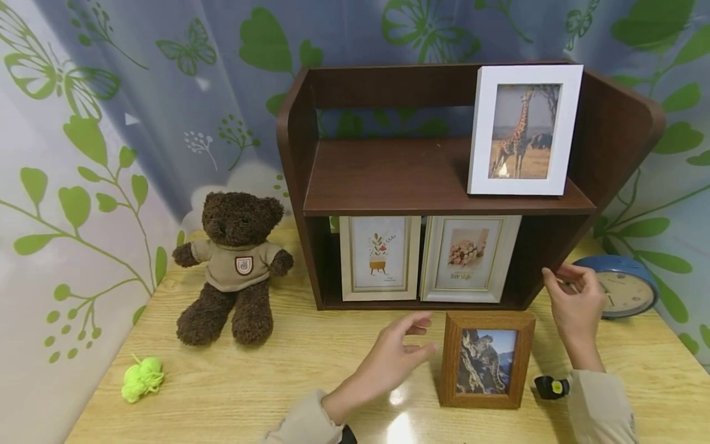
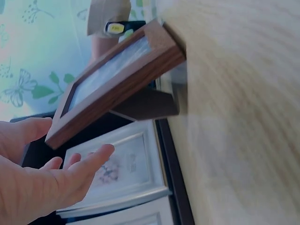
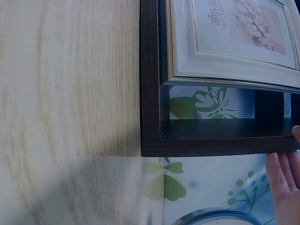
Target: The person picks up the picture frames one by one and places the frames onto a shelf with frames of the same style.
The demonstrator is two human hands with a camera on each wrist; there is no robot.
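My right hand (image 1: 577,302) grips the lower right side panel of a dark brown shelf (image 1: 388,176). In the right wrist view, the thumb lies at the panel's edge and the fingers are along its outer face. My left hand (image 1: 388,351) is held over the table with fingers spread loosely, left of a brown wooden picture frame (image 1: 452,364) with a leopard photo. This frame stands on the table in front of the shelf, its back stand (image 2: 150,104) folded out in the left wrist view.
A white giraffe picture frame (image 1: 566,135) stands on the top shelf; a cream frame (image 1: 413,259) and a silvery-white frame (image 1: 432,265) are below. A blue clock (image 1: 629,290) sits at right. A teddy bear (image 1: 238,265) and green yarn (image 1: 142,377) are at left.
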